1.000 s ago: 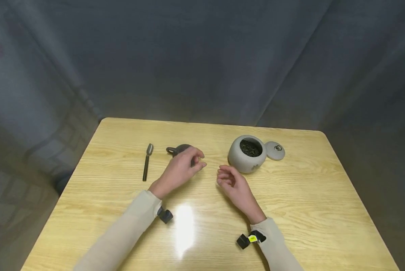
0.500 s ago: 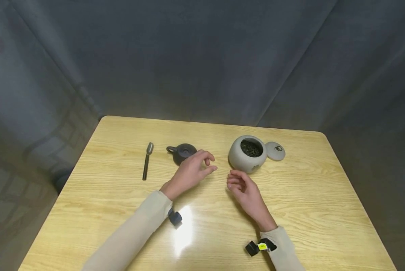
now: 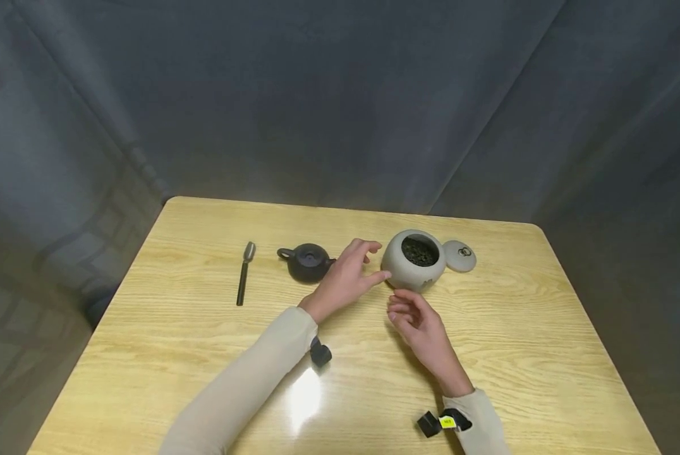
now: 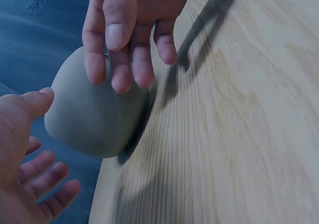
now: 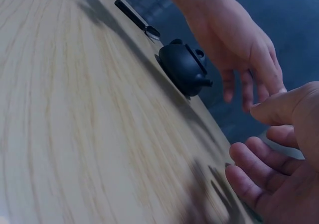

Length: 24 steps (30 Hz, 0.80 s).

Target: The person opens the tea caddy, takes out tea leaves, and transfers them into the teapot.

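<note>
A round grey jar (image 3: 409, 273) holding dark tea leaves (image 3: 419, 251) stands right of centre in the head view, its top uncovered. My left hand (image 3: 347, 273) is at the jar's left side, thumb and fingers spread apart, with the thumb tip overlapping its wall. In the left wrist view the jar (image 4: 94, 109) lies between both hands. Just in front of the jar is my right hand (image 3: 424, 327), fingers loosely bent and holding nothing. A dark teapot (image 3: 308, 263) stands behind my left wrist, its spout partly covered by the hand.
The jar's round grey lid (image 3: 459, 256) lies against the jar's right side. To the left of the teapot is a small scoop (image 3: 246, 273) with a dark handle. Grey curtain (image 3: 340, 114) hangs behind the wooden table (image 3: 533, 328).
My left hand has moved right, from in front of the teapot to the jar's left side, uncovering the teapot. My right hand has shifted slightly right and toward me.
</note>
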Each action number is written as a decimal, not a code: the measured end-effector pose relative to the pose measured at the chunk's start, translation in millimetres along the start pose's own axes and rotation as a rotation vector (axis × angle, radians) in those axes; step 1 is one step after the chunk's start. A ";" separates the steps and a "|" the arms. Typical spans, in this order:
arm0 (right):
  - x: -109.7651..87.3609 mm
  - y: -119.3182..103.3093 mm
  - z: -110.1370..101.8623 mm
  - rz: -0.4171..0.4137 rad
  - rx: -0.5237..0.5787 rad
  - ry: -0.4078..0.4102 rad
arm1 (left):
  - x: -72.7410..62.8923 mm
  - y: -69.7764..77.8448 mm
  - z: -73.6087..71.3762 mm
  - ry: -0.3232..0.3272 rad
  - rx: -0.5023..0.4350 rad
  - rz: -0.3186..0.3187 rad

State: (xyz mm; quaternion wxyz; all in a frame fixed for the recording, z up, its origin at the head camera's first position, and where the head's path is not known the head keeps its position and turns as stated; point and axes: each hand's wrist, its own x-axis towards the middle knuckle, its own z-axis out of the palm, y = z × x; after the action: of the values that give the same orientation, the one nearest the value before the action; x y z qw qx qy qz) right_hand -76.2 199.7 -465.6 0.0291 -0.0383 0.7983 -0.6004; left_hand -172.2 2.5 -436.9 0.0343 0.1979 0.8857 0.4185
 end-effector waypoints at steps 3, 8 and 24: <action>-2.3 0.0 -1.9 0.001 -0.007 0.019 | 5.7 2.6 4.9 -0.009 0.018 0.005; -5.9 1.1 -10.0 -0.002 0.003 0.062 | 13.7 6.3 12.3 -0.028 0.035 0.017; -5.5 2.3 -47.7 -0.007 -0.022 0.176 | 26.9 19.7 27.2 -0.019 0.045 0.029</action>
State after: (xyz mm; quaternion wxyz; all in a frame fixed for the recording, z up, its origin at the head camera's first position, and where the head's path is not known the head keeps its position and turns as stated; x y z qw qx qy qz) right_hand -75.3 246.5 -454.6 -0.0437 0.0114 0.8041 -0.5928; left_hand -184.4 43.8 -436.8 0.0320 0.2154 0.8915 0.3972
